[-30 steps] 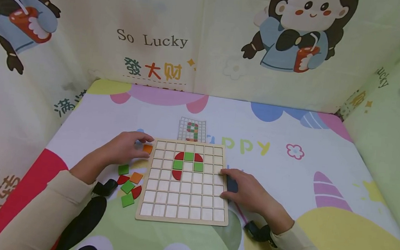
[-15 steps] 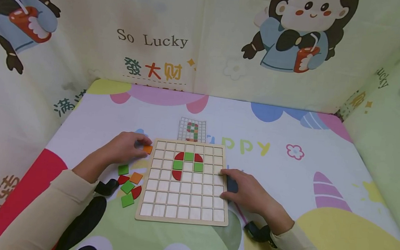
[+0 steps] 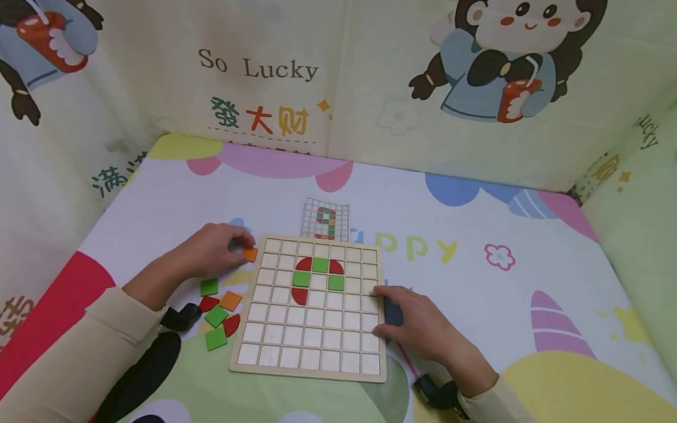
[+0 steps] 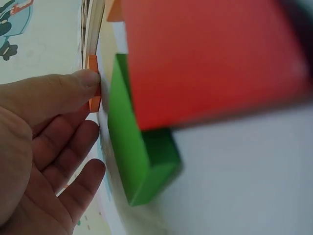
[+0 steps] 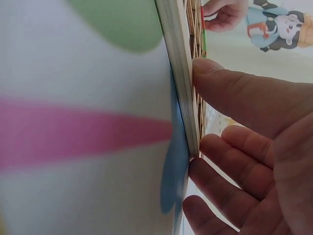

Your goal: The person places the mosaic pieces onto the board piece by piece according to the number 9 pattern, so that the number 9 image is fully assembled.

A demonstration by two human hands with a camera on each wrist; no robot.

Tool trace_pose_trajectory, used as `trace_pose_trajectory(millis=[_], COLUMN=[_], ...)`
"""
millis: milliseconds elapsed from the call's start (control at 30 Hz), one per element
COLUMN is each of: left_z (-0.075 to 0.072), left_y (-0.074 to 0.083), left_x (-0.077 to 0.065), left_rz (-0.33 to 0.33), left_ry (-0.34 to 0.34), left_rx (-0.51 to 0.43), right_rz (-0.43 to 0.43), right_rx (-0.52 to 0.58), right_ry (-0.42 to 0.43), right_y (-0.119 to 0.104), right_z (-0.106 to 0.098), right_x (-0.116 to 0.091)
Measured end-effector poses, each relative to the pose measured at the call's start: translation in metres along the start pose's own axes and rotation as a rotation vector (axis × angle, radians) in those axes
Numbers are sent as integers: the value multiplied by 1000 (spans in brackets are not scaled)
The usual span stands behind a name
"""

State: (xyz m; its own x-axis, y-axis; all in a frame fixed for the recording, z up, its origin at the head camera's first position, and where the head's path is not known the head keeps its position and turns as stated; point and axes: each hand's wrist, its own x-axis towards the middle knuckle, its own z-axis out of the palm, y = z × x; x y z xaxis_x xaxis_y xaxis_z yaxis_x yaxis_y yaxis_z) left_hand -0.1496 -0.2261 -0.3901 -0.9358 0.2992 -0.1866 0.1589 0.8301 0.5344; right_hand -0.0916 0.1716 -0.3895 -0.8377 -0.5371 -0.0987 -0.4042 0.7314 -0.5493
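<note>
My left hand (image 3: pixel 214 251) pinches an orange square tile (image 3: pixel 250 253) at the board's upper left edge. In the left wrist view, the thumb lies on the near face of this orange tile (image 4: pixel 93 100); the other fingers are loosely bent. The wooden grid board (image 3: pixel 313 337) lies flat, bearing green square tiles (image 3: pixel 320 265) and red rounded tiles (image 3: pixel 299 296) in an arch near its top. My right hand (image 3: pixel 416 319) rests against the board's right edge, thumb and fingers spread apart along it. In the right wrist view, the thumb tip touches the board's rim (image 5: pixel 177 63).
Left of the board lie several loose tiles, among them a green square (image 3: pixel 216 339), an orange square (image 3: pixel 230 301) and a red rounded tile (image 3: pixel 231 324). A small printed pattern card (image 3: pixel 326 218) stands out behind the board's far edge. Printed cloth (image 3: pixel 465 216) covers the table.
The left fingers have closed onto the orange tile, which they were hovering beside a second ago. The right hand and the board have stayed where they were.
</note>
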Motion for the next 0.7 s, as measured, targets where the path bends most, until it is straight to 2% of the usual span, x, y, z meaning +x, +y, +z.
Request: trace_pose_trajectory(millis=[333,700], left_z=[1,1], left_y=[1,6], left_x=[0,1], left_rz=[35,15], left_ry=[21,21], left_rx=[24,25], right_rz=[-15,-11], right_rx=[-3,-7], right_ry=[8,-1], right_y=[2,1], right_z=[0,-1], right_x=[0,1])
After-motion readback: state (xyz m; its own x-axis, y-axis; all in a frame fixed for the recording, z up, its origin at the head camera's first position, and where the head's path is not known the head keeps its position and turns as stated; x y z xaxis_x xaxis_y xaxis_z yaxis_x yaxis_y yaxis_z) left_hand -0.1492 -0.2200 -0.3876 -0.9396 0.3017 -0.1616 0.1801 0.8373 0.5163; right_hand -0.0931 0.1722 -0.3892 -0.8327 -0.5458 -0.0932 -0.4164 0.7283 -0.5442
